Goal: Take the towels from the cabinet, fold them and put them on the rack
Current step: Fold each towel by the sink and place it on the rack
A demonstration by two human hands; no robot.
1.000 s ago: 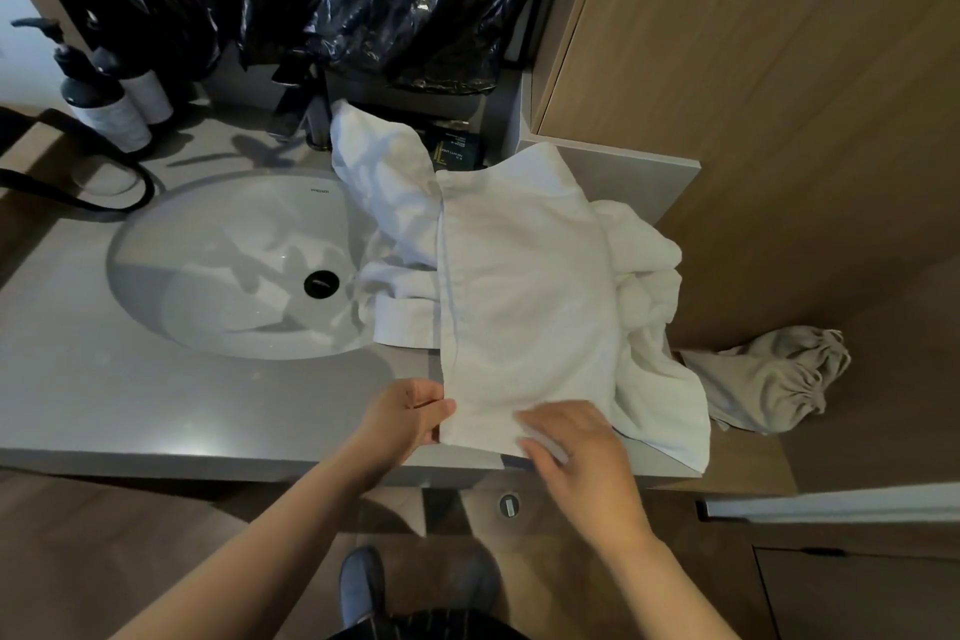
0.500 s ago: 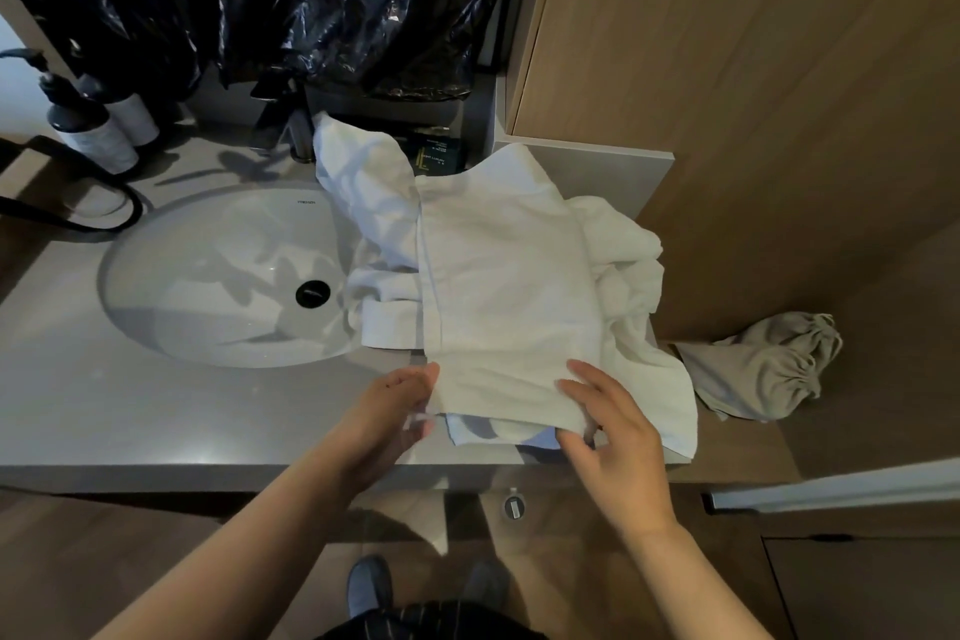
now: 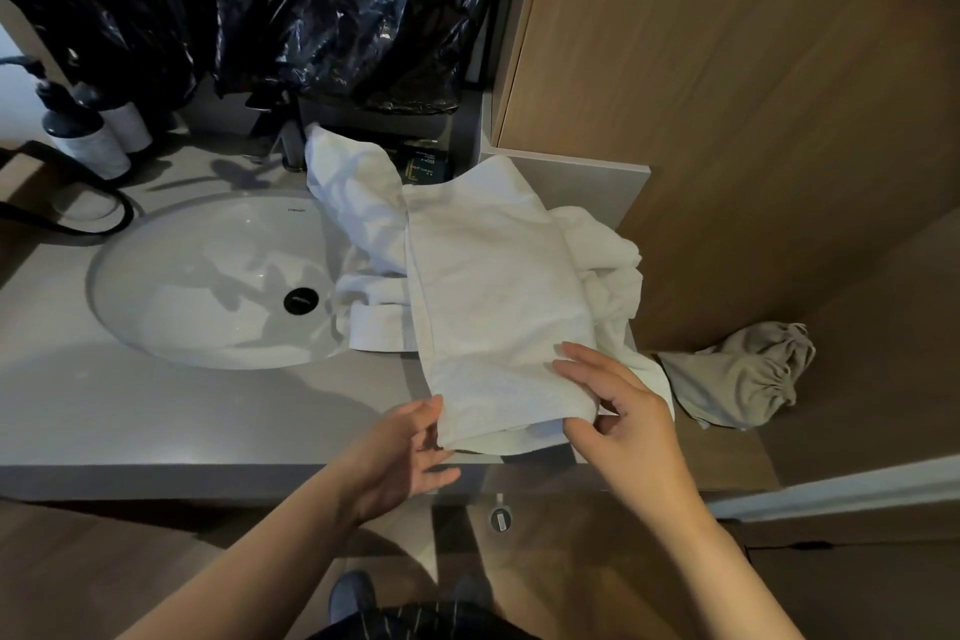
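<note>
A folded white towel (image 3: 493, 296) lies lengthwise on a heap of other white towels (image 3: 608, 265) at the right end of the grey counter (image 3: 208, 416). My right hand (image 3: 623, 411) pinches the towel's near right corner, fingers on top and thumb underneath. My left hand (image 3: 410, 447) is at the near left corner with straight fingers, thumb along the edge and fingertips reaching under the fold. The towel's near end hangs a little past the counter's front edge. No rack is in view.
A white oval sink (image 3: 208, 281) is set in the counter to the left, with pump bottles (image 3: 88, 140) and a black cord (image 3: 104, 213) behind it. Black plastic (image 3: 311, 0) hangs at the back. A beige drawstring bag (image 3: 743, 374) lies on a wooden ledge by the wood-panelled wall (image 3: 753, 109).
My left hand let go of the towel's left edge and its fingers straightened under the near corner. My right hand shifted from pressing flat on the towel to pinching its near right corner.
</note>
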